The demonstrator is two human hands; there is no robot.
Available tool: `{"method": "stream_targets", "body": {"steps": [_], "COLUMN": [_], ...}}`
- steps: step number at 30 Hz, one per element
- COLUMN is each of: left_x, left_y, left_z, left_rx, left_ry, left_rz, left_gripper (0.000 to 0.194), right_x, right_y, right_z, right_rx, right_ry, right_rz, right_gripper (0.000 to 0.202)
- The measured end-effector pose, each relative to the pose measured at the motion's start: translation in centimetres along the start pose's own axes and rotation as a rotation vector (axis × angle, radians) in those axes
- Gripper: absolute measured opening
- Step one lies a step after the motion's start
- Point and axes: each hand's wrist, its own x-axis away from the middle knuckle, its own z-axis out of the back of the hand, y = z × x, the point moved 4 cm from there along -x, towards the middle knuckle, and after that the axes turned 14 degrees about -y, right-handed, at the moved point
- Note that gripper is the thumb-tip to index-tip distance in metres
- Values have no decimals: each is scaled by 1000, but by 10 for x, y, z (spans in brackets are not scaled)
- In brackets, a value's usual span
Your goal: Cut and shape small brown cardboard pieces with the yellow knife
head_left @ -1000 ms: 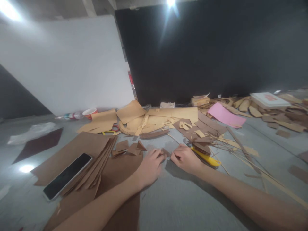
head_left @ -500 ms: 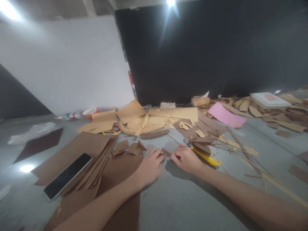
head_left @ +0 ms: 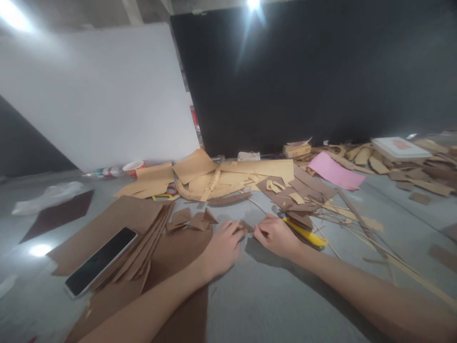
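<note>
A small piece of brown paper (head_left: 246, 226) is held between my two hands, low over the grey tabletop. My left hand (head_left: 224, 245) is closed on its left side, the fingers bent over it. Pinched at its right edge is my right hand (head_left: 276, 237), its fingers curled in; the fingertips are partly hidden. Just left of my left hand lie several small folded brown paper pieces (head_left: 181, 217). A yellow-handled cutter (head_left: 309, 234) rests by my right wrist, partly under brown scraps.
A phone (head_left: 102, 261) lies on stacked brown paper sheets (head_left: 121, 212) at the left. Tan sheets (head_left: 257, 167), a pink sheet (head_left: 335, 170), thin strips (head_left: 360, 233) and a white box (head_left: 400, 148) spread across the back and right. A paper cup (head_left: 134, 168) lies near the white panel.
</note>
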Motion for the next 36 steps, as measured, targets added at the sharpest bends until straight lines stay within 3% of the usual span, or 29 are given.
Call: {"method": "stream_targets", "body": {"steps": [12, 36], "left_x": [0, 0], "left_y": [2, 0], "left_z": [2, 0], "left_rx": [2, 21], "left_ry": [4, 5], "left_rz": [0, 4], "left_gripper": [38, 40], "right_x": [-1, 0], "right_y": [3, 0], "right_z": [-5, -1], "right_rx": [9, 2], "right_ry": [-60, -28], "right_rz": [-14, 5], "right_gripper": [46, 47]}}
